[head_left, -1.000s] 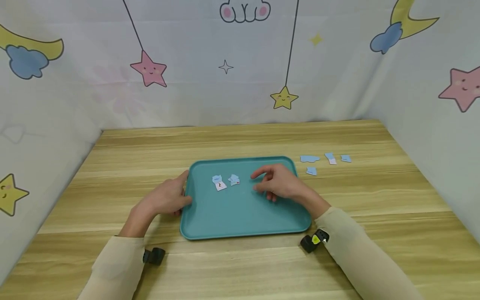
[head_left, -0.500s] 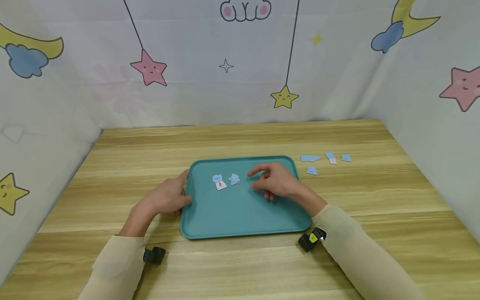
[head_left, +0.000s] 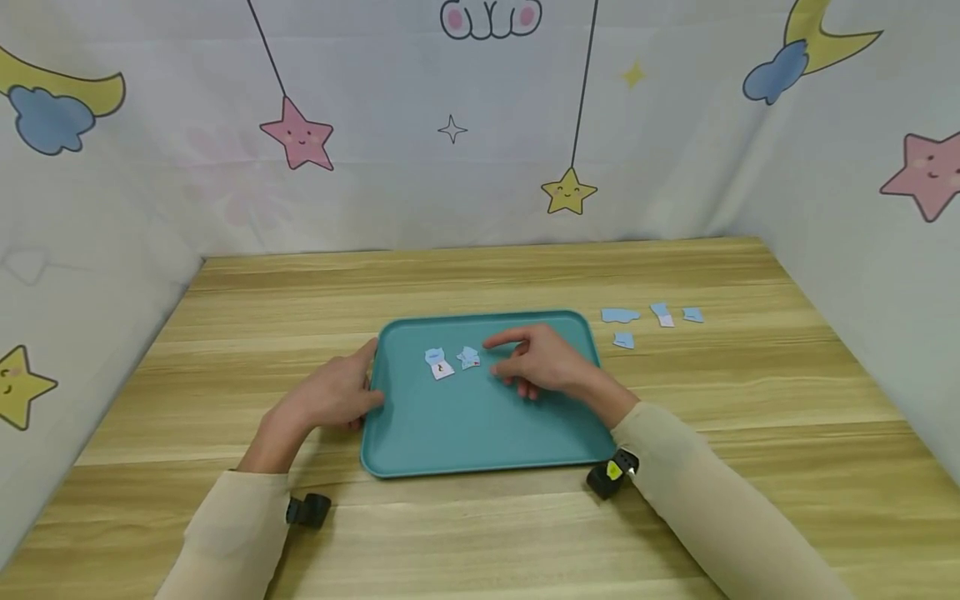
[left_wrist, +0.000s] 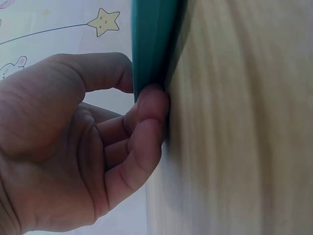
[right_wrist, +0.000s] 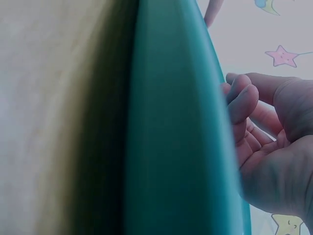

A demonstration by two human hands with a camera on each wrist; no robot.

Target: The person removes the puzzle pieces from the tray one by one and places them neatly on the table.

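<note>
A teal tray [head_left: 487, 442] lies on the wooden table. My left hand [head_left: 333, 393] grips its left edge, the thumb over the rim and the curled fingers [left_wrist: 146, 112] against the outer wall and underside. Over the tray's right half hovers my right hand [head_left: 543, 358], index finger and thumb stretched leftward and apart, the other fingers bent, nothing between them. Two small groups of joined, light-blue puzzle pieces lie in the tray: one with a white part [head_left: 441, 369], and a smaller one [head_left: 468, 358] just left of the right fingertips. The right wrist view shows mostly the tray's side wall [right_wrist: 171, 122].
Several loose blue pieces lie on the table beyond the tray's right corner: a wide one [head_left: 619, 316], one with a pinkish end [head_left: 662, 315], and small ones [head_left: 623, 340]. A printed white cloth [head_left: 390, 200] borders the table at the back and sides.
My right hand has moved a little left over the tray, bringing its fingertips closer to the smaller joined group. The left hand, tray and pieces have stayed put.
</note>
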